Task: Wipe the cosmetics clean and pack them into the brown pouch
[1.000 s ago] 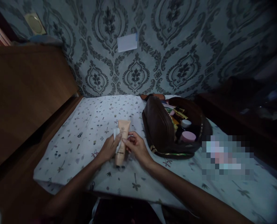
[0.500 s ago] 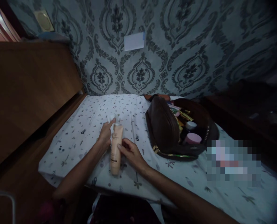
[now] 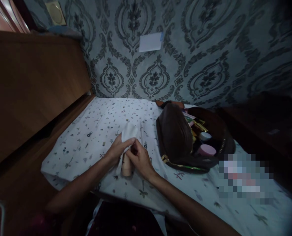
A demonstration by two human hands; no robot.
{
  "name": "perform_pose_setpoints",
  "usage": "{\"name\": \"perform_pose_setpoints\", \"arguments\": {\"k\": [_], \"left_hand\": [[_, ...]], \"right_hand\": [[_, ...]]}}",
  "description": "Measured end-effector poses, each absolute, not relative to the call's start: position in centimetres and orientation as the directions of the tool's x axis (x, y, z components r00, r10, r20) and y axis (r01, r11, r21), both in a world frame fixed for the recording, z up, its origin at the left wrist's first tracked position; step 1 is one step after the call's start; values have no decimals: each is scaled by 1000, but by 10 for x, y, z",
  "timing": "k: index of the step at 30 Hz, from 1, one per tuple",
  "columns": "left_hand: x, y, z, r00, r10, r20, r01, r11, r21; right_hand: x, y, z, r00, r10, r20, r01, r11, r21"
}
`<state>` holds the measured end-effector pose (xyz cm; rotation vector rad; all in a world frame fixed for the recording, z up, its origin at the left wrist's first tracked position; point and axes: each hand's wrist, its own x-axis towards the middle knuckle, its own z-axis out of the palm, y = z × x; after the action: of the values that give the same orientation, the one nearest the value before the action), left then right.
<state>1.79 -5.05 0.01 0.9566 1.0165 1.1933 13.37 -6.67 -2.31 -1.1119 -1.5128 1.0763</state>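
Observation:
A beige squeeze tube is between my hands above the white patterned cloth, its lower end toward me. A white wipe covers the tube's upper part. My left hand is closed on the wipe from the left, its thumb lying across the front. From the right, my right hand grips the tube, its fingertips close to the left thumb and the wipe's lower edge. The hands and the wipe hide the tube's label and top.
To the right stands an open dark brown cosmetics bag with a pink-lidded jar, a white-capped jar and several tubes. A pixelated patch lies right of it. A wooden cabinet borders the left, and a patterned wall rises behind.
The white wipe now wraps the tube's upper front, where the label showed before. Both hands have come closer together on the tube. The view has shifted slightly.

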Motion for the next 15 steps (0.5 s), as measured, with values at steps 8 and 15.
{"name": "perform_pose_setpoints", "arguments": {"k": [8,15], "left_hand": [[3,-27,8,-31,941,-337,-525,272,806],[4,-31,10,30,925,-378,-525,336,782]], "right_hand": [[135,-85,-39,-375,926,-54,-235,-152,-960],[133,-85,-38,-471,869,-151,-359,-345,-867]]}}
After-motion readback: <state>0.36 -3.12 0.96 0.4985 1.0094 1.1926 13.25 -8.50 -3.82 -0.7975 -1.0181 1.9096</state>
